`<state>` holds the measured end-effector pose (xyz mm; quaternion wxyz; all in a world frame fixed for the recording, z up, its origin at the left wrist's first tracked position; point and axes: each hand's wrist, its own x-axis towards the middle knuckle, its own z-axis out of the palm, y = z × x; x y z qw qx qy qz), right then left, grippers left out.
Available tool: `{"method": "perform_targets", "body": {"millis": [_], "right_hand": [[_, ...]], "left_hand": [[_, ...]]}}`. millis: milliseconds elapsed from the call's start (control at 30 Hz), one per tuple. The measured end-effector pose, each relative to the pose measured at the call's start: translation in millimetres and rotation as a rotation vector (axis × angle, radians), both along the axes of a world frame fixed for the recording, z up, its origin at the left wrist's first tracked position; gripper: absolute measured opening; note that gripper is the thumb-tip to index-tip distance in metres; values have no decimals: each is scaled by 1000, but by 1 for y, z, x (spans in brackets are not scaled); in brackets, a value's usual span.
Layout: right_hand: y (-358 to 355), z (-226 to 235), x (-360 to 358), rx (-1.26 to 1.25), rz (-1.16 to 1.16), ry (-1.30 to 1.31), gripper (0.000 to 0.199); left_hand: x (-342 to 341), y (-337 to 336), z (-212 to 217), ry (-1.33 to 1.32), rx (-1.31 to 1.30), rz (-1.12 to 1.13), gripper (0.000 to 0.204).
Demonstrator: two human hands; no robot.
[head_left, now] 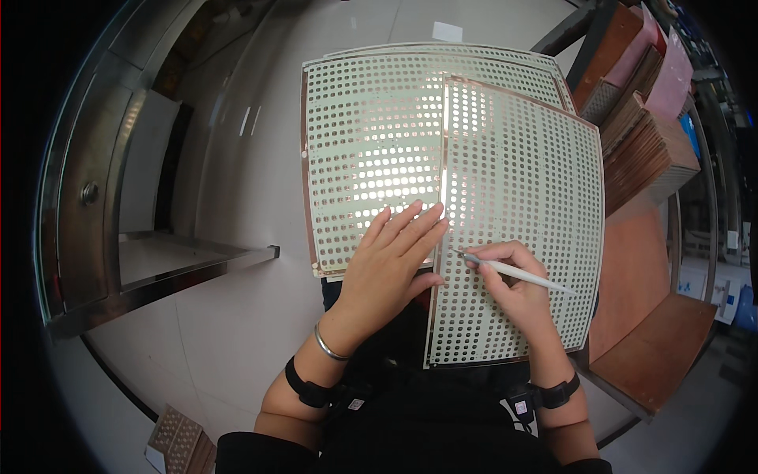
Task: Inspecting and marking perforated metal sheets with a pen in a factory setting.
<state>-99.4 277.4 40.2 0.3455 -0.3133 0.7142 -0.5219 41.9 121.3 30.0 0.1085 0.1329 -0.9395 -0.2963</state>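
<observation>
Two overlapping circuit board panels lie in front of me, pale green with rows of shiny metal pads. The upper panel (537,197) is slanted and covers the right part of the lower panel (335,158), beneath which the edge of at least one more sheet shows at the back. My left hand (395,253) rests flat on the lower panel, fingers spread, its fingertips by the upper panel's left edge. In my right hand (517,292) is a slim white pen-like tool (533,278), gripped near its grey end. Its tip points at the pads near the upper panel's left edge.
A stack of brown-edged panels (643,150) with pink sheets (671,79) stands at the right on a reddish-brown board (632,276). A metal frame (181,276) juts in from the left. Another small stack of panels (178,442) sits at lower left.
</observation>
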Motion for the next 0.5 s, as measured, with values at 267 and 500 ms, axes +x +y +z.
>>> {"method": "perform_targets", "body": {"millis": [267, 500], "right_hand": [[-1, 1, -6, -33, 101, 77, 11], [0, -1, -3, -37, 36, -16, 11]], "left_hand": [[0, -1, -1, 3, 2, -3, 70], [0, -1, 0, 1, 2, -4, 70]]}}
